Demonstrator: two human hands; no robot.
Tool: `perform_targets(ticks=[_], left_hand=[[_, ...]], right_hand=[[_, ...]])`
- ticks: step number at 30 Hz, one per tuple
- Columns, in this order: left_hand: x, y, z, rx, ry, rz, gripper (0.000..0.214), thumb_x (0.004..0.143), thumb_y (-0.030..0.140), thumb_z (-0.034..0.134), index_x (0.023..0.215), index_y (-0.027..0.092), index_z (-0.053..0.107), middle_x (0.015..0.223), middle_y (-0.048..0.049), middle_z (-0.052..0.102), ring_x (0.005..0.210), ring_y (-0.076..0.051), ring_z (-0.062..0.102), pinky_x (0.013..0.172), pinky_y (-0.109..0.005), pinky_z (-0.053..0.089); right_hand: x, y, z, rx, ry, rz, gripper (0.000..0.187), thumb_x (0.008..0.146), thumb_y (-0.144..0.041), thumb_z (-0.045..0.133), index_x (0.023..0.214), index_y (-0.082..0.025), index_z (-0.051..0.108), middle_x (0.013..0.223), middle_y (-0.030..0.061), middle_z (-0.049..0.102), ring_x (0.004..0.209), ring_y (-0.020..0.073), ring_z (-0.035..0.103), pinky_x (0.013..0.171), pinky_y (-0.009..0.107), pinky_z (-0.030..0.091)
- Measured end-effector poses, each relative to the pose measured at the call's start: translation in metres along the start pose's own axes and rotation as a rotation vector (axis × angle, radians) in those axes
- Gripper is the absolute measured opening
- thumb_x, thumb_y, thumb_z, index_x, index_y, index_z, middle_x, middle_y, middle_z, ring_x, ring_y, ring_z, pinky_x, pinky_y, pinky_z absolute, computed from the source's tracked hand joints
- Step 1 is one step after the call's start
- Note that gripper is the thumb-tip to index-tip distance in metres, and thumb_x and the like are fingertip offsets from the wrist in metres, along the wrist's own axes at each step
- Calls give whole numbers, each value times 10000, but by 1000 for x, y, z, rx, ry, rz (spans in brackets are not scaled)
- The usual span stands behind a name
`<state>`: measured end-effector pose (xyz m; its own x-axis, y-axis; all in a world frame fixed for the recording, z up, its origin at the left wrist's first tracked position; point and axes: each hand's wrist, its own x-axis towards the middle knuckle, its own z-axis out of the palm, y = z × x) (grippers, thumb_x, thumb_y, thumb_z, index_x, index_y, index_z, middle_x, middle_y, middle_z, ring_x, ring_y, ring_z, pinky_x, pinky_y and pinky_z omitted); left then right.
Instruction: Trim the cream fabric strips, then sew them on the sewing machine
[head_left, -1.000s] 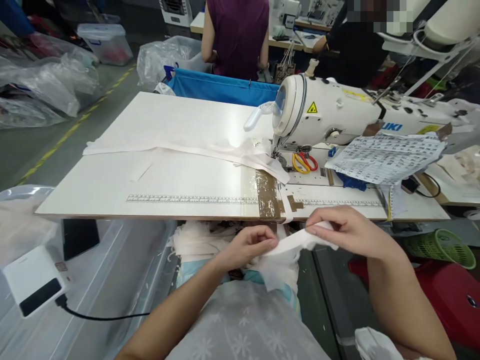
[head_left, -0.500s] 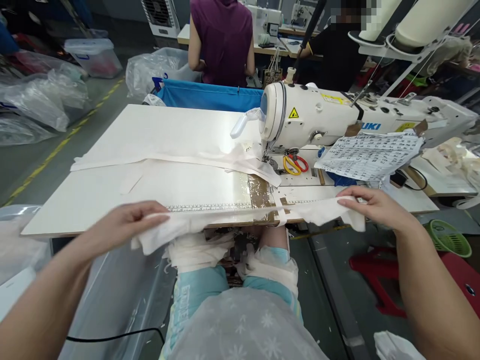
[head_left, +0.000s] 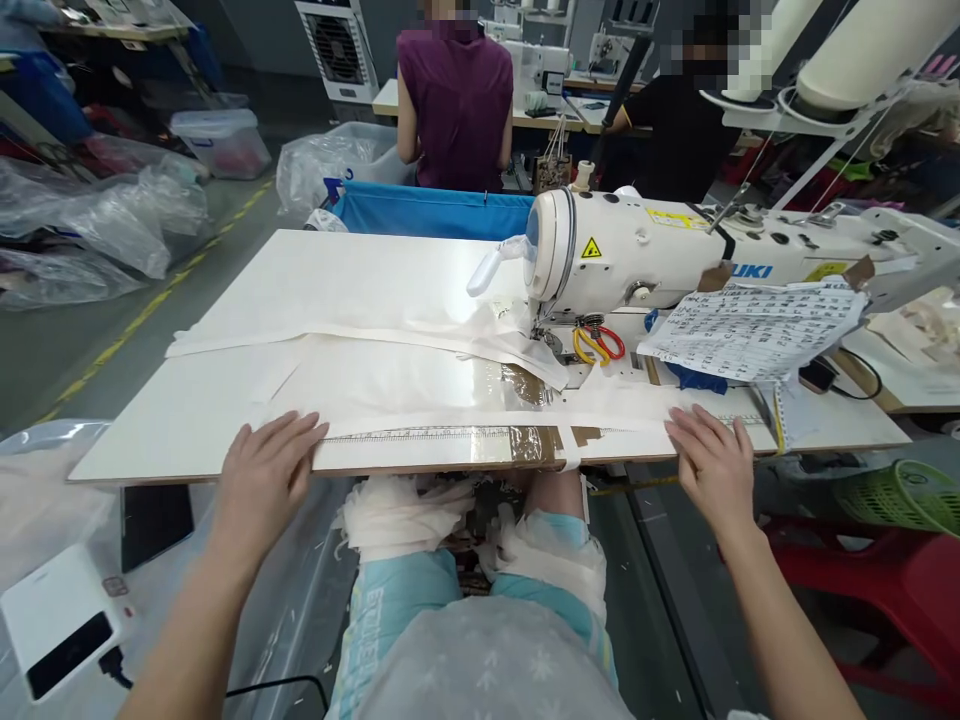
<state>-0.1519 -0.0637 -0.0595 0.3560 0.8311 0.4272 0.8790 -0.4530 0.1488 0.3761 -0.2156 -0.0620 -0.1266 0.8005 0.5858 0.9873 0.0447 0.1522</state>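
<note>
A white fabric strip [head_left: 465,420] lies stretched along the front of the white table [head_left: 225,290], just above a measuring tape [head_left: 420,436] fixed near the edge. My left hand [head_left: 271,465] rests on the tabletop at the strip's left end, fingers outstretched. At the strip's right part, my right hand [head_left: 711,465] presses down with its fingers spread flat. Behind it, a second white fabric piece [head_left: 360,338] runs across the table to the needle area of the sewing machine [head_left: 622,250]. Scissors with red and yellow handles [head_left: 596,344] lie by the needle.
A printed sheet [head_left: 757,325] hangs from the machine. Brown tape [head_left: 534,445] crosses the table front. To the left are a white device [head_left: 64,620] and plastic bags [head_left: 112,210]; a red stool [head_left: 900,590] stands right. Two people sit beyond the blue cloth bin [head_left: 442,210].
The strip, held up between both hands at the table edge before, now lies flat on the tabletop. Both hands have let go of their pinch and rest with fingers extended. The view has shifted slightly.
</note>
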Motion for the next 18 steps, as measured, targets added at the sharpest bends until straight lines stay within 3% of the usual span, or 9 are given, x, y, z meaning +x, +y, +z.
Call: perform_targets(ticks=[4,8,15,18], left_hand=[[-16,25,2,6,40,-123,441,969,309,312,1304,154,555,1424,-168,482,1359,-335,397,1113,-573,283],[-26,44,11,44,22,-252,503,993,381,302,1429,160,420,1483,-157,410,1406,-335,316,1153,-590,183],[-28,38,21,93,44,-300,500,1008,393,270,1425,163,424,1468,-134,439,1403,-301,330,1166,-593,129],[-27,38,20,137,29,-307,508,1008,391,258,1424,149,423,1465,-128,444,1393,-304,345,1160,-604,152]], right_hand=[[-6,-28,0,35,12,148,302,972,-181,411,1214,-144,589,1313,161,578,1300,318,458,1104,567,286],[-14,-41,9,88,-19,183,372,1012,-269,359,1322,-143,521,1336,175,553,1284,333,474,1075,569,330],[-16,-37,19,62,65,170,422,1002,-294,351,1372,-167,508,1277,187,594,1185,391,550,992,621,386],[-30,-25,27,82,91,153,463,980,-310,375,1428,-225,457,1283,167,595,1153,412,565,949,627,402]])
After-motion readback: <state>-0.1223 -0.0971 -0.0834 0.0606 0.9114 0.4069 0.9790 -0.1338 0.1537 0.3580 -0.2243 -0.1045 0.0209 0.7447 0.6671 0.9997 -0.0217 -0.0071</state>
